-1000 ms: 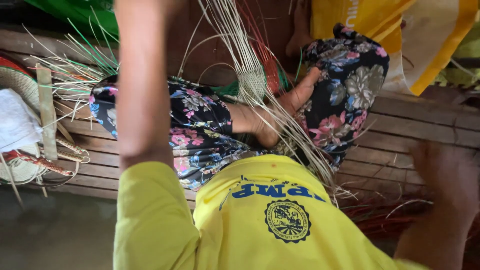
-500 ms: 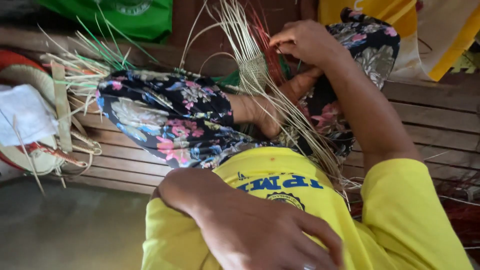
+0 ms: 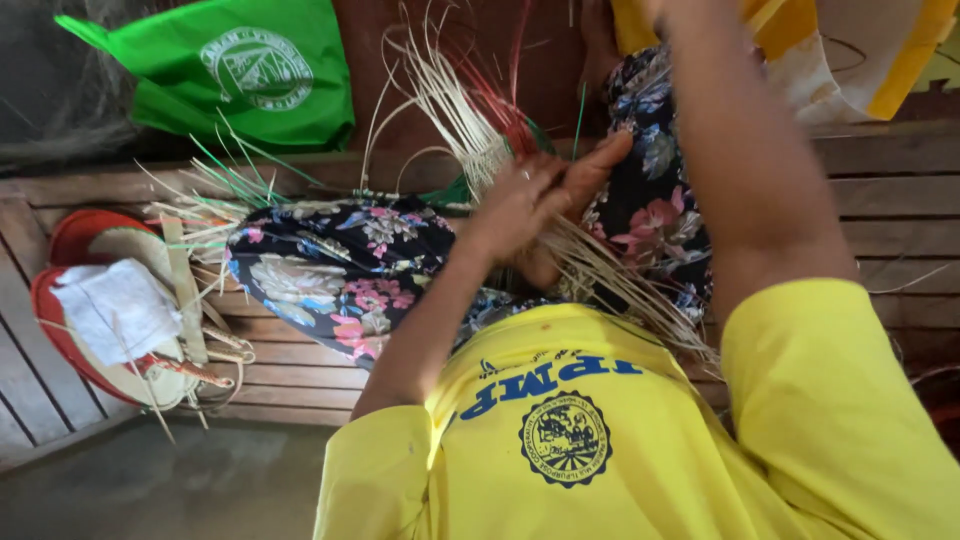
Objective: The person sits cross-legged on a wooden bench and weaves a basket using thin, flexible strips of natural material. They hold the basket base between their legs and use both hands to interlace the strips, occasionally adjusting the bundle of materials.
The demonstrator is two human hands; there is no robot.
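Head view looks down over a yellow shirt (image 3: 640,440) onto a bundle of pale straw strands (image 3: 470,120) fanned upward from a partly woven piece. This bundle serves as the landmark for all positions below.

Left hand (image 3: 520,205): it lies directly on the lower part of the bundle, fingers curled around the strands where the fan narrows. The grip is closed on the straw. Its forearm runs down and left from the bundle toward the shirt.

Right hand: out of frame. The right arm (image 3: 750,170) rises past the bundle on its right side and leaves the picture at the top edge; whether that hand is open or closed cannot be told.

A foot (image 3: 570,190) sits just right of the left hand, touching the strands, which pass beneath it and trail down-right toward the shirt's sleeve. Some red strands (image 3: 500,90) and a few green ones are mixed into the fan.

Floral dark fabric (image 3: 340,270) covers the legs, spreading left of and below the bundle and again to its right.

Surroundings: a green bag (image 3: 250,75) lies upper-left of the bundle. Far left of it rests a red-rimmed woven tray (image 3: 65,235) carrying a white cloth (image 3: 115,310) and loose straw offcuts. Loose green strands (image 3: 225,170) lie between tray and bundle. Everything rests on a slatted wooden floor (image 3: 890,210). Yellow and white material (image 3: 850,50) is upper-right of the bundle.
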